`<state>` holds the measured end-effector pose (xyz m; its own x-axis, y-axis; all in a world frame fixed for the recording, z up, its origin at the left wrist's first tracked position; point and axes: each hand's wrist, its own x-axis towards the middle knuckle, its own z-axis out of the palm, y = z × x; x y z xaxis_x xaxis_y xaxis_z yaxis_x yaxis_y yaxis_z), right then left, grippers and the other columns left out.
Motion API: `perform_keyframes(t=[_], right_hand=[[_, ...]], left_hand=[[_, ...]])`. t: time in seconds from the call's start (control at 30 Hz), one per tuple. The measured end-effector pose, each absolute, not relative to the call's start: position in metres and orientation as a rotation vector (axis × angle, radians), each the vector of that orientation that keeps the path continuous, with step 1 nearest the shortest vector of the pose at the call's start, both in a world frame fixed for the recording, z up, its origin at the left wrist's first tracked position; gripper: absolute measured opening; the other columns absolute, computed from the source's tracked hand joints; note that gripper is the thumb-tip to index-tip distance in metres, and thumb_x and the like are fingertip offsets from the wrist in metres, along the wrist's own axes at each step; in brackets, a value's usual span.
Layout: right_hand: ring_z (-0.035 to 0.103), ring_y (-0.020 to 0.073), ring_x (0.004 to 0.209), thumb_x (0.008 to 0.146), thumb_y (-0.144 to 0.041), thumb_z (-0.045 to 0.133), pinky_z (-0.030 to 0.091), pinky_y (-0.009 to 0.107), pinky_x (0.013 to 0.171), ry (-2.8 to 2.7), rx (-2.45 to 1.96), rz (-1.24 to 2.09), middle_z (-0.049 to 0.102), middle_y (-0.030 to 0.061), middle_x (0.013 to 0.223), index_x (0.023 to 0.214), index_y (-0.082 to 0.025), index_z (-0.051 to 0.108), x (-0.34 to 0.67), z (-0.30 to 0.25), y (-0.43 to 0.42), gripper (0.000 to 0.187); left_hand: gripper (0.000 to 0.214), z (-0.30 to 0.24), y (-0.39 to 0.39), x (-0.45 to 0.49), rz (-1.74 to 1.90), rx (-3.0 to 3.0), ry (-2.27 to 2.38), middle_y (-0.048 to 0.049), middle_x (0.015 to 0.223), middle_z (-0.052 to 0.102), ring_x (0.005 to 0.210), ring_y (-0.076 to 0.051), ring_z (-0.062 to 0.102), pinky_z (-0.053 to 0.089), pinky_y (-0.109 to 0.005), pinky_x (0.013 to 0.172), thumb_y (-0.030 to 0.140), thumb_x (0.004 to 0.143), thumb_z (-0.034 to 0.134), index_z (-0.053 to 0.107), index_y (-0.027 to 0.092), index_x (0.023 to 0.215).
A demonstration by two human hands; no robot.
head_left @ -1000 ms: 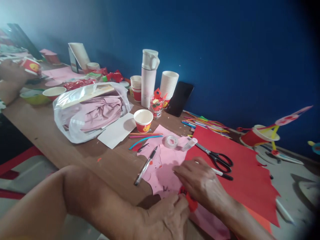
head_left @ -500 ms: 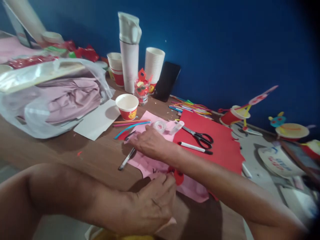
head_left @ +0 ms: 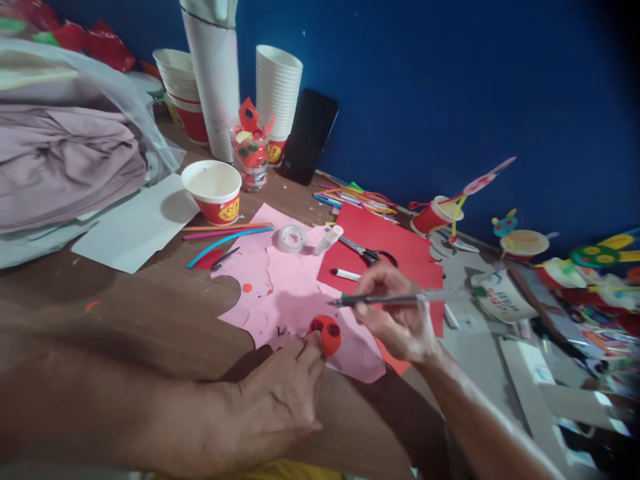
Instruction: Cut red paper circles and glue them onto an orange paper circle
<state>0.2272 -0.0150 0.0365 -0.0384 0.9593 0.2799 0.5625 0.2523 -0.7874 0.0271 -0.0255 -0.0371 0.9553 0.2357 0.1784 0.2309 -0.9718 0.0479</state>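
My left hand (head_left: 280,393), low in the middle of the head view, pinches the edge of a small round red paper cutout (head_left: 331,339) with dark spots, over the pink paper (head_left: 295,300). My right hand (head_left: 397,320) is closed around a pen (head_left: 383,301), its tip pointing left above the pink paper. Tape (head_left: 292,238) and a glue stick (head_left: 330,239) rest on that paper. Behind my right hand lie a white marker (head_left: 346,274) and black-handled scissors (head_left: 367,253), both on red paper (head_left: 413,250).
A paper cup (head_left: 212,193) stands left of the pink paper, near a white card (head_left: 137,223). Farther back are a tumbler (head_left: 213,80), stacked cups (head_left: 278,93), a dark phone (head_left: 311,137) and pipe cleaners (head_left: 357,198). A plastic bag (head_left: 145,127) fills the left; cup crafts (head_left: 525,245) stand right.
My right hand has picked up the pen from the left edge of the pink paper and moved right with it. My left hand stays by the red cutout. The view has shifted.
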Motion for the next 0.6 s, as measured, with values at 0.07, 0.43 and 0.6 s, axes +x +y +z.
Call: perform_keyframes(t=[0.07,0.43,0.6], right_hand=[[0.052,0.0128,0.048,0.080,-0.019,0.052,0.042,0.025,0.045,-1.421,-1.417,0.833,0.055,-0.0025,0.058,0.076,-0.021,0.048,0.231,0.017,-0.038,0.006],[0.064,0.0155,0.072,0.085,-0.020,0.053,0.053,0.028,0.065,-1.178,-1.532,0.760,0.066,0.0021,0.080,0.088,-0.021,0.057,0.212,-0.022,-0.062,0.005],[0.066,0.0162,0.075,0.085,-0.019,0.053,0.055,0.030,0.069,-1.244,-1.535,0.711,0.067,0.0026,0.087,0.101,-0.024,0.059,0.218,-0.029,-0.062,0.018]], left_hand=[[0.054,-0.038,-0.024,0.030,0.310,3.104,0.309,-0.0221,0.118,0.057,0.117,-0.035,0.042,0.032,-0.050,0.094,0.050,0.081,0.050,0.059,0.007,0.112],[0.044,-0.003,-0.008,0.037,0.045,3.260,0.143,-0.0165,0.102,0.064,0.098,-0.027,0.054,0.041,-0.041,0.080,0.046,0.086,0.043,0.064,0.012,0.102],[0.047,0.006,-0.002,0.043,-0.131,3.347,0.002,-0.0142,0.109,0.063,0.098,-0.025,0.056,0.046,-0.036,0.071,0.047,0.088,0.037,0.063,0.014,0.109]])
